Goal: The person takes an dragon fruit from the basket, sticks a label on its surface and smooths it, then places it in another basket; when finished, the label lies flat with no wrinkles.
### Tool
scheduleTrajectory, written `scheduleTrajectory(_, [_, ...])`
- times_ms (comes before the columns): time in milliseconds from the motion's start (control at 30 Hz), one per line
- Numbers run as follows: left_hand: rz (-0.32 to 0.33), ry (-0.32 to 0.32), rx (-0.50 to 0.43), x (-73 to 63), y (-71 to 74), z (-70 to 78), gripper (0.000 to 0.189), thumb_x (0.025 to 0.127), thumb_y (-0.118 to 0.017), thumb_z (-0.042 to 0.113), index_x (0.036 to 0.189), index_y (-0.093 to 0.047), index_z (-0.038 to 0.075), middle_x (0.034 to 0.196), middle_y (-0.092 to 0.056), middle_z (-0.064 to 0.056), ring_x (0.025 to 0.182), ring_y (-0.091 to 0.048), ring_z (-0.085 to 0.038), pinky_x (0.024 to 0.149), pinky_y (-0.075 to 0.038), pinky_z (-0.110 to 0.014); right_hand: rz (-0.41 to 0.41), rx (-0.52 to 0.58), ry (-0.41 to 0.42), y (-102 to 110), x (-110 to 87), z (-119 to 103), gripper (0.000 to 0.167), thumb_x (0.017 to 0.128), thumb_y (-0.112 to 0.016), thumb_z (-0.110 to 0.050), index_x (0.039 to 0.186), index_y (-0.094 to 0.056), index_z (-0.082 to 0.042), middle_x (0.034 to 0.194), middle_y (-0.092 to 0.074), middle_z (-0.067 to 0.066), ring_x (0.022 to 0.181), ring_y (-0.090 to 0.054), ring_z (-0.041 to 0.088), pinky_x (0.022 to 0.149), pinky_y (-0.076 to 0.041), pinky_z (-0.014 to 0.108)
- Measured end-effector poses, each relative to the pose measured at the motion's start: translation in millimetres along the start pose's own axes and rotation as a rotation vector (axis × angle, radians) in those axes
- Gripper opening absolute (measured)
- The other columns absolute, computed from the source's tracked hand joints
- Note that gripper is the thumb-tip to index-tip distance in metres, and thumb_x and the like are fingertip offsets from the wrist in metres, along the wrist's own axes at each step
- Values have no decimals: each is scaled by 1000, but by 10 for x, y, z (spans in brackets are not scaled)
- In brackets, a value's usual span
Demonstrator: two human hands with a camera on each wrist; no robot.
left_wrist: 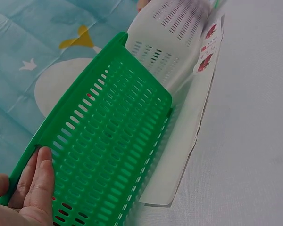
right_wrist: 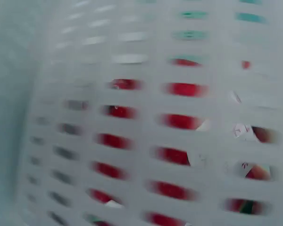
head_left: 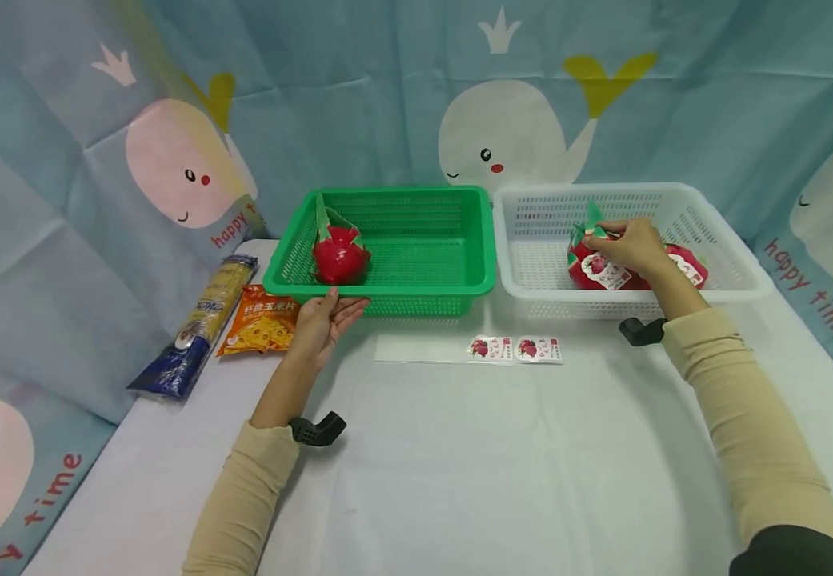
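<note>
My left hand (head_left: 320,322) grips the near rim of the green plastic basket (head_left: 416,302), thumb over the edge and fingers against the outer wall, as the left wrist view also shows. Inside that basket, at its left end, lies a red dragon fruit (head_left: 342,258) with green leaf tips. My right hand (head_left: 635,244) reaches into the white plastic basket (head_left: 546,304) and pinches a labelled dragon fruit (head_left: 585,276) by its green top. Another labelled dragon fruit (head_left: 691,268) sits right of it, partly hidden by the wrist. Through the slots, the right wrist view shows only blurred red pieces.
In front of the baskets lies a backing strip (head_left: 419,349) with two dragon fruit stickers (head_left: 514,348) at its right end. Left of the green basket are an orange snack bag (head_left: 261,322) and a long blue-and-yellow pasta pack (head_left: 200,328). A printed curtain (head_left: 373,96) hangs behind.
</note>
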State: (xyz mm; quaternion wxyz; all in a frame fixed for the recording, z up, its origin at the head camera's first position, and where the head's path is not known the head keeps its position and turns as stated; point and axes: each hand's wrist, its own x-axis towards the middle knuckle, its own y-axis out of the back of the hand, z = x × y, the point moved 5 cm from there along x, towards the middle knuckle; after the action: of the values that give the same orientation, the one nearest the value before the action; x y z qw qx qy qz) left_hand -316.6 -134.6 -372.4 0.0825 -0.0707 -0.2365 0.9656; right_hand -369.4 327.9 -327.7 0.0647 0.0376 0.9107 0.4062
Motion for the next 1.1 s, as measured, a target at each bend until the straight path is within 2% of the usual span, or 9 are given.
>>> scheduleTrajectory(333, [-24, 11, 10, 41, -51, -20, 35, 99, -34, 27, 112, -43, -4, 91, -71, -7, 86, -69, -14, 78, -53, -23, -82, -80, -11, -1, 59, 118, 82, 84, -48, -63, 143, -29, -9, 141, -29, 32, 125, -32, 47, 101, -30, 61])
scheduleTrajectory(533, [-123, 59, 224, 33, -178, 34, 44, 99, -34, 33, 108, -52, -7, 88, -72, -3, 84, -69, -13, 76, -54, -23, 34, -64, 28, 159, -141, 155, 78, 86, -44, -61, 141, -34, -6, 142, -28, 31, 128, -29, 49, 99, -30, 64])
scheduleTrajectory(600, [-141, 14, 322, 31, -211, 138, 41, 99, -37, 32, 105, -54, -5, 87, -72, -1, 83, -69, -12, 74, -55, -22, 122, -13, 32, 218, -261, 143, 73, 87, -43, -59, 140, -37, -10, 143, -32, 26, 127, -35, 44, 99, -35, 59])
scheduleTrajectory(700, [-133, -116, 469, 87, -236, 390, 33, 97, -45, 27, 102, -56, -4, 87, -72, -1, 81, -69, -12, 73, -55, -21, 276, 67, 103, 297, -499, 95, 60, 89, -48, -52, 133, -49, -12, 134, -50, 13, 115, -53, 21, 90, -49, 30])
scheduleTrajectory(800, [-89, -307, 791, 225, -222, 686, 27, 94, -53, 21, 103, -57, -3, 92, -70, -7, 83, -67, -14, 75, -55, -22, 359, 170, 221, 322, -793, 52, 41, 90, -54, -40, 118, -62, -11, 105, -66, -10, 88, -60, -5, 72, -44, 4])
scheduleTrajectory(867, [-20, -400, 1050, 356, -165, 846, 23, 91, -57, 16, 106, -58, -3, 98, -67, -13, 87, -66, -20, 78, -54, -29, 303, 231, 329, 283, -967, 40, 29, 92, -54, -27, 106, -65, -4, 86, -65, -18, 70, -59, -10, 66, -44, 1])
scheduleTrajectory(933, [21, -431, 1277, 500, -79, 953, 25, 88, -61, 10, 110, -57, -2, 107, -63, -19, 95, -63, -28, 82, -52, -37, 144, 285, 379, 180, -1092, 78, 21, 94, -52, -18, 98, -64, -1, 80, -65, -20, 67, -63, -5, 67, -48, 5])
scheduleTrajectory(1000, [-4, -408, 1445, 634, 15, 1014, 34, 84, -63, 2, 116, -54, -3, 115, -57, -23, 103, -58, -37, 87, -49, -46, -48, 302, 373, 25, -1168, 158, 22, 96, -48, -15, 98, -62, 2, 80, -67, -17, 70, -66, 2, 67, -51, 11])
scheduleTrajectory(1100, [-103, -323, 1654, 801, 122, 1037, 53, 79, -64, -5, 128, -44, -3, 129, -47, -26, 118, -46, -42, 97, -40, -54, -279, 396, 284, -193, -1198, 330, 23, 98, -42, -17, 101, -64, -10, 86, -70, -11, 77, -69, 8, 70, -55, 18])
